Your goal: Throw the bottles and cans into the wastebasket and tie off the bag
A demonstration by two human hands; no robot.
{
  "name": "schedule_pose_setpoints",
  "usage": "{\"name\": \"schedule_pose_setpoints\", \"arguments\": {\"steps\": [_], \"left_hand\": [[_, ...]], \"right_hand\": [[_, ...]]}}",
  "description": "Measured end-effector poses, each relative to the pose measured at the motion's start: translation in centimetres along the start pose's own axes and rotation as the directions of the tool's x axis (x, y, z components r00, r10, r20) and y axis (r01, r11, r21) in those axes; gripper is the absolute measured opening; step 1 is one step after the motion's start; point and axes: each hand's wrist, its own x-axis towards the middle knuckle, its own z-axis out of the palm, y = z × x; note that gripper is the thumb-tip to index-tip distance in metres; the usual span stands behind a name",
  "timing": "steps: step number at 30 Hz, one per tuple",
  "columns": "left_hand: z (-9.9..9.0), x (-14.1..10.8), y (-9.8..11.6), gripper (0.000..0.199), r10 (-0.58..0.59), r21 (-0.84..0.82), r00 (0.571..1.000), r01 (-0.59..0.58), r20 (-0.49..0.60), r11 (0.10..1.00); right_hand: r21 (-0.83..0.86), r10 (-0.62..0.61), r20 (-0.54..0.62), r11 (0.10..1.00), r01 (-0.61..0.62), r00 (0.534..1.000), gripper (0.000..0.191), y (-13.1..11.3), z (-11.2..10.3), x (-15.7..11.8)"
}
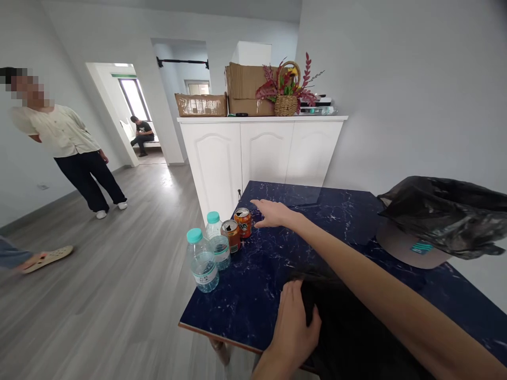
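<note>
My left hand [295, 322] is closed on the edge of a black plastic bag [348, 322] at the table's near side. Stretched across the dark blue table, my right hand [273, 212] has its fingers apart, just right of an orange drink can [243, 222]. I cannot tell whether it touches the can. A second orange can [231, 235] stands in front of that one. Two clear bottles with turquoise caps stand upright to the left, a nearer bottle [202, 261] and a farther bottle [214, 224]. Both cans have opened tops.
Another black plastic bag [447, 211] sits in a grey bin [412, 245] on the right of the blue table [245, 301]. A white cabinet [214, 153] behind bears cardboard boxes [249, 87] and a flower basket [285, 104]. A person [71, 137] stands at left.
</note>
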Motion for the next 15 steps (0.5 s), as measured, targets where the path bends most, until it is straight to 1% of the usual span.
{"name": "schedule_pose_setpoints", "arguments": {"steps": [3,5,7,9,11,13,15], "left_hand": [[0.1,0.1,-0.2,0.05,0.031,-0.008,0.999,-0.032,-0.034,0.999],[0.2,0.1,-0.4,0.05,0.036,-0.018,0.999,-0.037,-0.04,0.999],[0.3,0.2,-0.4,0.05,0.033,-0.033,0.998,-0.034,-0.054,0.999],[0.4,0.3,-0.4,0.049,0.037,-0.056,0.996,-0.042,-0.078,0.998],[0.3,0.4,-0.4,0.046,0.056,-0.071,0.992,-0.064,-0.114,0.995],[0.0,0.7,-0.3,0.042,0.081,-0.05,0.987,-0.089,-0.139,0.995],[-0.5,1.1,-0.1,0.037,0.106,0.002,0.983,-0.107,-0.152,0.994]], "right_hand": [[0.051,-0.017,-0.034,0.999,0.019,0.999,0.075,2.0,-1.3,-4.8],[0.072,-0.028,-0.053,0.997,0.032,0.998,0.066,3.3,-1.7,-8.8],[0.088,-0.02,-0.065,0.996,0.025,0.998,0.061,4.7,-1.6,-13.3],[0.151,0.025,-0.078,0.988,-0.013,0.997,0.064,5.8,-0.9,-18.1],[0.184,0.091,-0.094,0.98,-0.073,0.991,0.074,6.7,0.4,-23.1],[0.23,0.173,-0.112,0.963,-0.144,0.978,0.084,7.0,2.0,-27.9],[0.316,0.245,-0.083,0.926,-0.208,0.966,0.089,7.0,4.0,-32.2]]}}
